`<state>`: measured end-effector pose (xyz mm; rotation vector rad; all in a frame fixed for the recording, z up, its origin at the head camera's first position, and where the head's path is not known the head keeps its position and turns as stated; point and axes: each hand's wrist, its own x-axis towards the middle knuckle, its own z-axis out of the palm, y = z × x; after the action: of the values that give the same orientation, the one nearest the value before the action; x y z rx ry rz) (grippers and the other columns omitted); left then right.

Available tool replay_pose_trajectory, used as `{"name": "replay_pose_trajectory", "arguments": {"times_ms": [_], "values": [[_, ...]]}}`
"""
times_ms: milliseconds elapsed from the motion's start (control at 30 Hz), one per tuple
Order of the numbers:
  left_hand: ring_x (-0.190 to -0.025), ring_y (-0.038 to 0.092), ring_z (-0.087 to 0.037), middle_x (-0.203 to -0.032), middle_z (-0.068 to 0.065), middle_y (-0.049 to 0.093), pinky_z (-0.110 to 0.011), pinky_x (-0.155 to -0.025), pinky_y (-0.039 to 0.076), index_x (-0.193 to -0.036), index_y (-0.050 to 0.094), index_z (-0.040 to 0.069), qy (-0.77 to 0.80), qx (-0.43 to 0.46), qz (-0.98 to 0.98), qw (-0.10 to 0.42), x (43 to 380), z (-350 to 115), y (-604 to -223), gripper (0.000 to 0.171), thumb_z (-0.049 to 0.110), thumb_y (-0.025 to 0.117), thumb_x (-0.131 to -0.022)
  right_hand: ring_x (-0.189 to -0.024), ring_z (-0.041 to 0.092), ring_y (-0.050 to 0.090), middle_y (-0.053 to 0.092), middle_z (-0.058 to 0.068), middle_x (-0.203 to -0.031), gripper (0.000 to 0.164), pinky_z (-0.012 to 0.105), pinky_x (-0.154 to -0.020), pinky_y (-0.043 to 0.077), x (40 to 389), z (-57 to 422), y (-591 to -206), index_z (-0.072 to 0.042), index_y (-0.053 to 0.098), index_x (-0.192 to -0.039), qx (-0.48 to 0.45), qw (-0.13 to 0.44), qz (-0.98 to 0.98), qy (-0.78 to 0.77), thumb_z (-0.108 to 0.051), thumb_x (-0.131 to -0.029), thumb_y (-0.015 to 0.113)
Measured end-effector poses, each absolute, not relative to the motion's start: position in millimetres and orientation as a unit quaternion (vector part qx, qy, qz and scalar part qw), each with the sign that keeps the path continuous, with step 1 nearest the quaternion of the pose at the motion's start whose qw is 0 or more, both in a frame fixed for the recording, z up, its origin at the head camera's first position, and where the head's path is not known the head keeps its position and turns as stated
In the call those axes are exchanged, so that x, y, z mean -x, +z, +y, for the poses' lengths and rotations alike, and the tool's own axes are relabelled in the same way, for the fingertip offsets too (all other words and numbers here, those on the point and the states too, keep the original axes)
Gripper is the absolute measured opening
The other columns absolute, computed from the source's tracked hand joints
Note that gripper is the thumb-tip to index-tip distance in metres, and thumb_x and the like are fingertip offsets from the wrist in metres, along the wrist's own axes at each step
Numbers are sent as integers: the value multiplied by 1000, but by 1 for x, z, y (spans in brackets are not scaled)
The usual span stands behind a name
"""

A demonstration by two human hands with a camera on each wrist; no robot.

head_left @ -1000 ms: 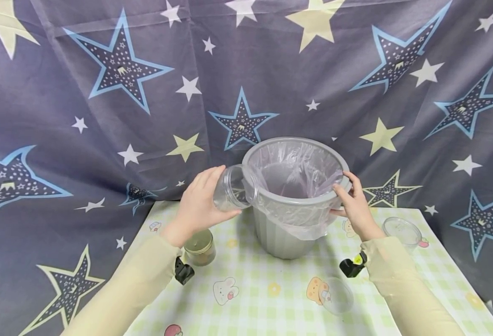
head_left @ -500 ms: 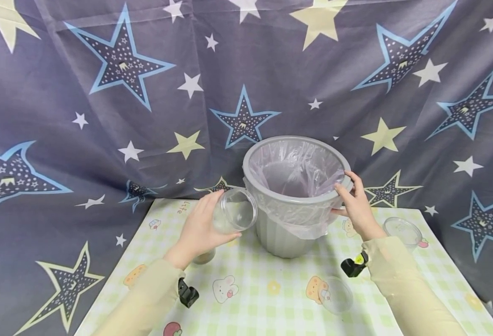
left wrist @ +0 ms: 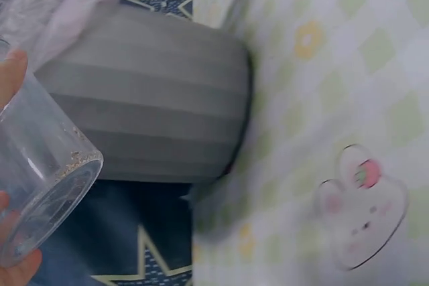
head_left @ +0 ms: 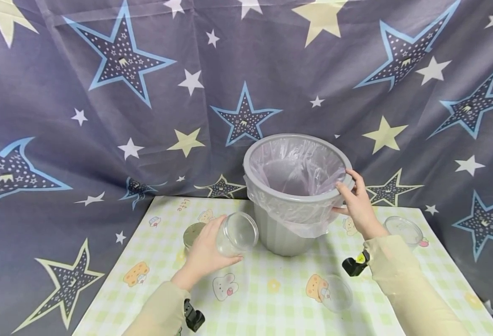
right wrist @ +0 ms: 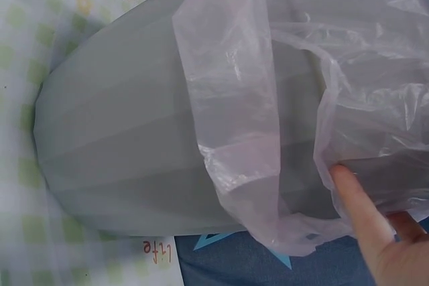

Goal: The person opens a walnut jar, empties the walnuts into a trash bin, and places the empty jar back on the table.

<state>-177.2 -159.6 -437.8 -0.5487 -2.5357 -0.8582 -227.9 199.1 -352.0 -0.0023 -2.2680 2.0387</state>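
Note:
My left hand [head_left: 206,254] grips a clear plastic jar [head_left: 239,233] above the table, left of the trash bin, its open mouth tilted up and toward me. In the left wrist view, brownish crumbs cling near the bottom of the jar [left wrist: 50,159]. The grey trash bin [head_left: 282,235] stands upright, lined with a thin pinkish bag [head_left: 305,226] folded over its rim. My right hand [head_left: 359,207] holds the bin's rim at the right side, thumb and fingers on either side. Behind my left hand, a second jar [head_left: 192,233] with a greenish top is partly hidden.
A clear round lid or shallow container [head_left: 403,231] lies at the table's right. Another clear disc, probably a lid [head_left: 339,294], lies in front of the bin. A starry cloth [head_left: 158,116] hangs behind the checked table cover [head_left: 271,312].
My left hand has lowered the jar from beside the bin's rim and turned its mouth from the bin toward me. My right hand stays on the rim.

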Motion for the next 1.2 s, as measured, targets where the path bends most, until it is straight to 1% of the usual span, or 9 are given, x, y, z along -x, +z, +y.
{"name": "replay_pose_trajectory", "arguments": {"times_ms": [167, 400, 467, 600, 700, 800, 900, 1033, 1200], "values": [[-117, 53, -30, -131, -12, 53, -49, -96, 47, -138, 41, 8, -312, 215, -909, 176, 174, -152, -458, 106, 41, 90, -51, -117, 25, 43, 33, 4, -116, 63, 31, -75, 58, 228, 199, -353, -23, 12, -150, 4, 45, -742, 669, -35, -98, 45], [-121, 51, -34, -134, -14, 50, -54, -97, 45, -140, 39, 8, -332, 216, -911, 119, 168, -140, -473, 105, 40, 90, -54, -100, 10, 49, 34, 2, -114, 63, 28, -71, 58, 227, 200, -353, -22, 13, -150, 1, 49, -739, 672, -35, -98, 46], [-121, 50, -35, -136, -14, 49, -55, -96, 46, -140, 38, 8, -340, 208, -912, 95, 166, -137, -476, 104, 41, 89, -56, -103, 13, 49, 34, 1, -113, 63, 28, -71, 58, 227, 200, -353, -22, 13, -150, 2, 50, -739, 672, -34, -98, 46], [-124, 48, -36, -139, -14, 46, -54, -98, 44, -142, 35, 9, -349, 199, -915, 46, 167, -131, -487, 105, 46, 86, -59, -120, 30, 44, 32, 8, -120, 63, 26, -69, 58, 228, 201, -352, -22, 12, -150, 4, 50, -735, 676, -33, -98, 45], [-126, 47, -35, -140, -14, 45, -53, -99, 44, -144, 33, 10, -345, 195, -918, 17, 170, -126, -498, 105, 51, 83, -61, -132, 39, 32, 21, 19, -137, 63, 29, -72, 58, 228, 201, -350, -22, 10, -151, 2, 45, -730, 682, -31, -98, 45], [-127, 46, -36, -141, -15, 44, -54, -100, 42, -145, 32, 9, -350, 190, -917, 3, 173, -120, -507, 106, 52, 83, -62, -137, 42, 24, 5, 24, -147, 65, 38, -80, 57, 227, 201, -349, -24, 7, -151, -2, 36, -728, 684, -30, -99, 44], [-127, 45, -37, -141, -18, 43, -55, -101, 41, -144, 32, 6, -357, 189, -915, 0, 176, -114, -514, 106, 50, 83, -63, -134, 41, 30, 14, 22, -143, 64, 42, -85, 55, 227, 199, -349, -26, 7, -151, 1, 36, -731, 681, -30, -99, 43], [-126, 46, -37, -141, -18, 44, -55, -102, 41, -143, 32, 5, -370, 192, -909, -4, 178, -106, -519, 105, 47, 84, -62, -128, 37, 36, 26, 14, -131, 63, 40, -83, 56, 229, 198, -350, -26, 9, -151, 4, 40, -736, 676, -30, -99, 43], [-126, 47, -36, -140, -17, 45, -53, -102, 41, -143, 33, 4, -372, 199, -906, -17, 178, -97, -523, 104, 45, 84, -63, -132, 40, 32, 18, 20, -139, 63, 39, -80, 57, 230, 199, -352, -25, 8, -151, 0, 40, -732, 680, -29, -99, 42]]}}
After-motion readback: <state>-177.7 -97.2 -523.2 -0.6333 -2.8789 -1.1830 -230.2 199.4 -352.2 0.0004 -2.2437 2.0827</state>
